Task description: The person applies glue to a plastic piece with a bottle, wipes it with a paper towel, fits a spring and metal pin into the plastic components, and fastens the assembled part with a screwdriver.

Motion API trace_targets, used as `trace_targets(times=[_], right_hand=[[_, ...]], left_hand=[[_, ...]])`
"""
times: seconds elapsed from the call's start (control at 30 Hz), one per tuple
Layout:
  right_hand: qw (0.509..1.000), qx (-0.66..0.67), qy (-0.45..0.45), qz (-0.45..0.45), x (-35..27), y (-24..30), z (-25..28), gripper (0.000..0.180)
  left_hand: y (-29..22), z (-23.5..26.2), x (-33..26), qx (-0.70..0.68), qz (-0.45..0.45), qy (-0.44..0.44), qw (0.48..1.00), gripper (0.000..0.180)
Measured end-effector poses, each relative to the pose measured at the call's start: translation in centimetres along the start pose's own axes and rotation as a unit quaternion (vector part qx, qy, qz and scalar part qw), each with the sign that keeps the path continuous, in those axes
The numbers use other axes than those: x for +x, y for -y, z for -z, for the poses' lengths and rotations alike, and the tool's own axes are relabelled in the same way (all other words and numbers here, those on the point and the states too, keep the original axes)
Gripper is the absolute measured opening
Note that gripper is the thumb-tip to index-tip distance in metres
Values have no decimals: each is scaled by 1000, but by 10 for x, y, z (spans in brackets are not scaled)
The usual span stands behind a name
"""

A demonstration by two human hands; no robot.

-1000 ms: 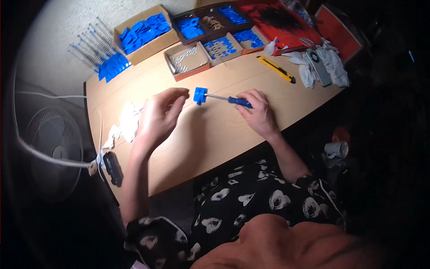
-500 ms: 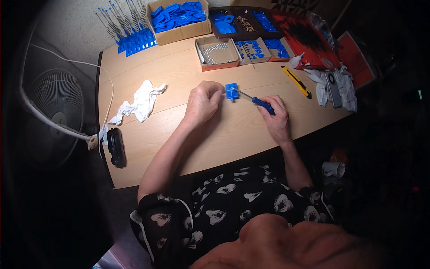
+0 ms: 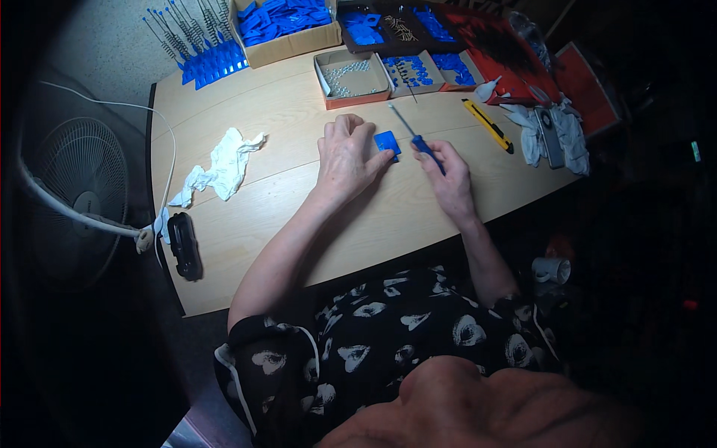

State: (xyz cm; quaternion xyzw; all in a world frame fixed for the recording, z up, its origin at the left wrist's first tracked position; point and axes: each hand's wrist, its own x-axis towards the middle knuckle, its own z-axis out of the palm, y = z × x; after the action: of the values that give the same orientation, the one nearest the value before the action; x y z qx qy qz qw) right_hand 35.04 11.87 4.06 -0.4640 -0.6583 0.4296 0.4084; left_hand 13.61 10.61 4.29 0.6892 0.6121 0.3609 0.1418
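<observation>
My left hand (image 3: 346, 155) rests on the middle of the table with its fingers curled. Its thumb presses the lower edge of a small square blue plastic piece (image 3: 386, 140), gripped between thumb and forefinger; the thumb covers part of it. To the right, my right hand (image 3: 450, 179) is closed round the blue handle of a screwdriver (image 3: 420, 142). The screwdriver's metal shaft points up and to the left, its tip above the table, apart from the blue piece.
Open boxes of silvery balls (image 3: 351, 78) and small blue parts (image 3: 411, 69) stand behind my hands. A yellow utility knife (image 3: 489, 125) lies right, near a grey device (image 3: 550, 138) on white cloth. Left are a crumpled white cloth (image 3: 225, 166) and a black case (image 3: 184, 245).
The screwdriver has lifted off the blue piece, its tip swinging up and away. My left hand has shifted, its thumb now over the piece's lower edge.
</observation>
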Motion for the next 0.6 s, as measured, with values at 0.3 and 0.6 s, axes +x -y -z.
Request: trace_targets(times=[0.3, 0.6], right_hand=[[994, -15, 97, -41, 11, 3, -7, 21], [985, 157, 38, -60, -5, 28, 3, 24]], left_hand=[[0, -5, -1, -45, -15, 36, 998, 44], [5, 15, 3, -509, 154, 138, 836, 39]])
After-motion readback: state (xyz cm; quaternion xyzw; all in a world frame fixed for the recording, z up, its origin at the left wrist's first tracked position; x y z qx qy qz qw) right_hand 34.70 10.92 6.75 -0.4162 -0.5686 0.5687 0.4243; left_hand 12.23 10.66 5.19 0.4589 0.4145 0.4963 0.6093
